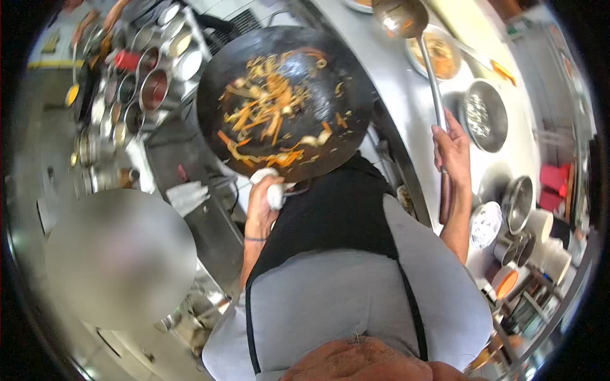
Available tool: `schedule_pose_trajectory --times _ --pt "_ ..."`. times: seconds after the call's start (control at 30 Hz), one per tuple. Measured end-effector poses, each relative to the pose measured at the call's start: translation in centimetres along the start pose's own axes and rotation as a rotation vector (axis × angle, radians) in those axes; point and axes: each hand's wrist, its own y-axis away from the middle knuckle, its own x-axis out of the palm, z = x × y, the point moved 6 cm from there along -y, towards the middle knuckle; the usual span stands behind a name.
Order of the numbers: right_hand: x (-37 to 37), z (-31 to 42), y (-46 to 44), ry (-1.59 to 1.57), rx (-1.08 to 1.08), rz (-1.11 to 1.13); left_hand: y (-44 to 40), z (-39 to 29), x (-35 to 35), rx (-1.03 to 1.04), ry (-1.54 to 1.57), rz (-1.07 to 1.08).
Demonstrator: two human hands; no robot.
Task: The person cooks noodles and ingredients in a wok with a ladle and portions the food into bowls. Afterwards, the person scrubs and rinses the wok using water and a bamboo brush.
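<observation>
My left hand [260, 200] is closed around the near side of a large dark wok [346, 82], with a white cloth [270, 181] between palm and metal. Sliced vegetables [273, 105], orange and pale yellow strips, lie scattered inside the wok, which is held in front of my apron. In my right hand [454, 146] is the long handle of a ladle [403, 18]; its bowl points away from me and looks wet with bits of food. Beyond the ladle, a bowl of food [441, 56] stands on the counter, partly covered by the ladle.
A steel counter [394, 82] runs along the right, bearing a metal bowl with pale contents [486, 115], a strainer [518, 203] and a white patterned bowl [486, 224]. Several pots [154, 89] crowd the left, where another person's arm [114, 14] reaches in. A blurred disc covers the lower left.
</observation>
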Motion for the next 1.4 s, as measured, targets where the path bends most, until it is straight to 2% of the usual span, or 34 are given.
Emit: schedule_pose_trajectory --times 0.17,0.3,0.5,0.57,0.6,0.67,0.8,0.9,0.93,1.0,1.07,1.27,1.37,1.4 --pt "7.5 -1.4 -2.0 0.196 0.204 0.319 -0.4 0.2 1.1 0.012 0.003 0.004" --pt "12.1 -4.7 -5.3 0.329 0.115 0.465 -1.3 1.1 0.1 -0.023 -0.004 -0.016" --pt "15.1 -5.6 -6.8 0.605 -0.041 0.502 -1.5 0.4 -0.2 -0.059 -0.030 -0.018" --pt "15.3 -9.6 -8.3 0.595 -0.591 0.460 -1.6 0.2 -0.3 -0.079 -0.013 -0.015" --pt "15.4 -10.3 -8.1 0.585 -0.575 0.499 -2.4 0.8 -1.1 -0.084 -0.024 0.009" --pt "15.8 -8.3 -5.8 0.625 -0.006 0.656 -3.1 1.0 -1.8 -0.109 -0.028 0.025" --pt "15.2 -8.3 -1.6 0.406 0.227 0.850 -4.2 1.4 -2.7 -0.118 -0.052 0.072" --pt "14.0 -10.2 0.8 0.194 0.408 0.846 -4.5 1.6 -2.4 -0.175 -0.086 0.025" --pt "13.8 -10.1 2.1 0.085 0.554 0.848 -4.8 2.0 -2.6 -0.200 -0.093 0.016" --pt "13.5 -10.7 3.8 -0.042 0.682 0.798 -5.2 2.6 -2.7 -0.222 -0.090 0.010" --pt "13.0 -11.2 4.7 -0.167 0.781 0.760 -5.6 3.2 -2.8 -0.246 -0.108 0.039" --pt "10.9 -11.6 5.4 -0.357 0.827 0.709 -4.0 2.5 -2.5 -0.295 -0.094 0.088" --pt "9.7 -11.0 5.6 -0.575 0.852 0.684 -2.3 1.4 -1.1 -0.272 -0.036 -0.019" --pt "10.0 -10.6 5.8 -0.621 0.829 0.703 -2.0 1.2 -1.2 -0.249 -0.043 0.012"
